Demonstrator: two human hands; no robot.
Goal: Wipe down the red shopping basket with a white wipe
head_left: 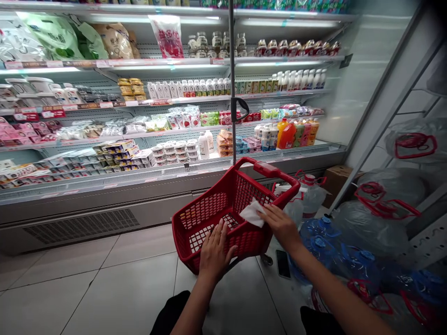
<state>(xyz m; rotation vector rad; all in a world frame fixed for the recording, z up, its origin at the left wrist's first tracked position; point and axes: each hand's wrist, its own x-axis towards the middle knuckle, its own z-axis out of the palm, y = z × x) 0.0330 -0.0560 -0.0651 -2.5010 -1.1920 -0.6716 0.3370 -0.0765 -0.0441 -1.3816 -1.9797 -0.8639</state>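
A red plastic shopping cart [202, 211] with lattice sides stands in front of me, its handle toward the upper right. My left hand [215, 251] lies flat against the cart's near side, fingers stretched out over the rim and holding nothing. At the same side, nearer the handle, my right hand [279, 224] is closed on a white wipe [253, 213]. The wipe hangs over the rim and partly covers the lattice. Just what the right fingertips press on behind the wipe is hidden.
A refrigerated display case [164, 172] with dairy and drinks runs behind the cart, with a door handle [240, 109]. Blue-capped water jugs [319, 244] crowd the right. A phone [282, 264] lies on the tiled floor [136, 288]. A cardboard box [337, 179] stands behind.
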